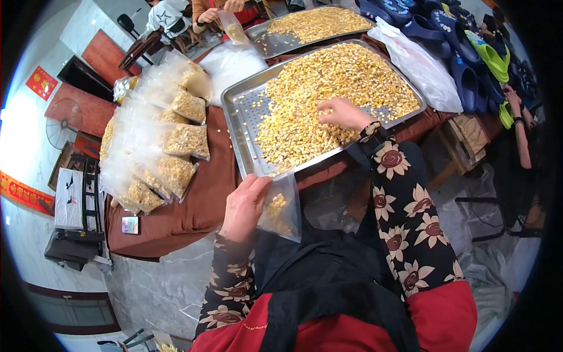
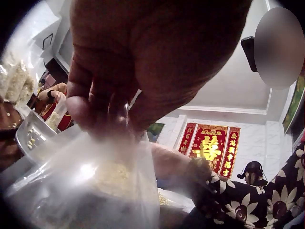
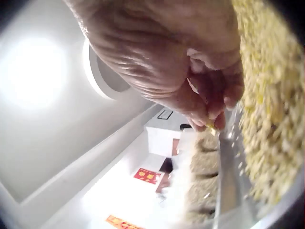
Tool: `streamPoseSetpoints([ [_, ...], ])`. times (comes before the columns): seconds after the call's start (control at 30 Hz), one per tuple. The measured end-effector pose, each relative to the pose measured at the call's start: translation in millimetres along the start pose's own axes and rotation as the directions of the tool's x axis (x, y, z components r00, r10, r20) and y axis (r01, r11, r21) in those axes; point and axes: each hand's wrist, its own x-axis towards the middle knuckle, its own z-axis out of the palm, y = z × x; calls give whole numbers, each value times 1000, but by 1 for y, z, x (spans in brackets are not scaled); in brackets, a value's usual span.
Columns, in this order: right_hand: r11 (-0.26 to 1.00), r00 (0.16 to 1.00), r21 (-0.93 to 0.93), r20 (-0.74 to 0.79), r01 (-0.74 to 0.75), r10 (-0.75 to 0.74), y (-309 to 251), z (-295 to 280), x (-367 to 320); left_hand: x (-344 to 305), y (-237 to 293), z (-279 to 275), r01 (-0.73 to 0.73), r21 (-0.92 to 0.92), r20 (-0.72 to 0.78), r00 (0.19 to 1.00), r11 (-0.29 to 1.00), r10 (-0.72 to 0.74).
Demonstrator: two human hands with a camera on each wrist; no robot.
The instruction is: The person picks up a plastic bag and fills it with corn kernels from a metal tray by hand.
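My left hand (image 1: 243,206) pinches the top edge of a clear plastic bag (image 1: 287,218) beside the near left corner of a perforated metal tray (image 1: 243,120). Some yellow corn kernels (image 1: 275,205) lie inside this bag. In the left wrist view, the bag (image 2: 81,191) hangs from the fingertips, blurred by glare. Over the kernels heaped in the tray (image 1: 346,70) is my right hand (image 1: 345,114), its fingers bent. The right wrist view shows its thumb and fingertips together with a yellow corn kernel (image 3: 212,128) between them.
Filled bags (image 1: 185,141) stand in rows on the brown cloth (image 1: 217,176) at left. Behind is a second kernel tray (image 1: 316,23), where another person's hands hold a bag (image 1: 233,28). A white plastic bag (image 1: 419,64) and dark clogs (image 1: 466,76) border the right side.
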Motion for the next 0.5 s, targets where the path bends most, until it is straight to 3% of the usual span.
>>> streamPoseSetpoints([
  [0.03,1000,1000,-3,-1,-2,2,4,-9,-5,0,1,-1,16,-10,1,1000,1000,-16],
  [0.1,969,970,-220,185,-115,157,10,-21,-12,0,1,-2,33,-20,3,999,999,-33],
  [0.23,971,921,-206,340,-122,188,4,-21,-15,0,-1,-3,19,-29,-21,1000,999,-19],
  [0.33,979,947,-187,294,-76,129,-7,-15,-18,0,0,-3,26,-37,-18,999,999,-27],
  [0.37,985,995,-171,97,27,-10,-2,-2,-23,0,0,-3,32,-40,-15,999,999,-33],
  [0.5,997,995,-23,-64,-76,74,6,15,-7,0,1,-2,21,-29,-7,1000,999,-21],
])
